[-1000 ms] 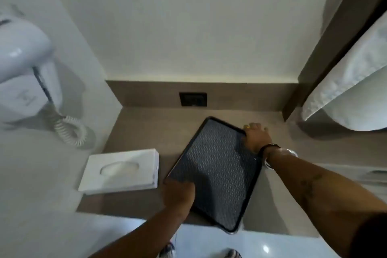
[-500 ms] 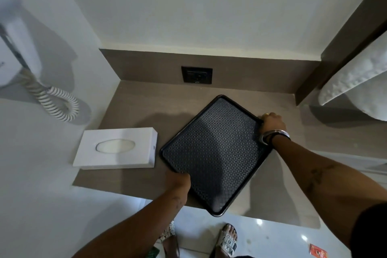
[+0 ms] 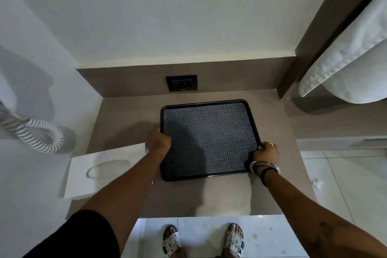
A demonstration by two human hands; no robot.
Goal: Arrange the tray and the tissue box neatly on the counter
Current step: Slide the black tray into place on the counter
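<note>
A black tray [image 3: 209, 111] with a patterned, empty inside lies flat on the brown counter [image 3: 125, 115], its sides square to the back wall. My left hand [image 3: 159, 140] grips the tray's left rim. My right hand [image 3: 266, 153], with a ring and bangles at the wrist, grips the right rim near the front corner. A white tissue box [image 3: 98, 169] lies at the counter's left edge, slightly skewed, beside my left forearm, which covers its right end.
A black wall socket [image 3: 181, 83] sits in the backsplash behind the tray. A coiled white hair-dryer cord [image 3: 39, 136] hangs on the left wall. White towels [image 3: 351, 65] hang at the right. My sandalled feet [image 3: 203, 241] stand on the tiled floor below the counter's front edge.
Both hands turned the tray from a diagonal lie to square with the wall. My left hand shifted from the tray's front corner to its left rim. The tissue box stayed put.
</note>
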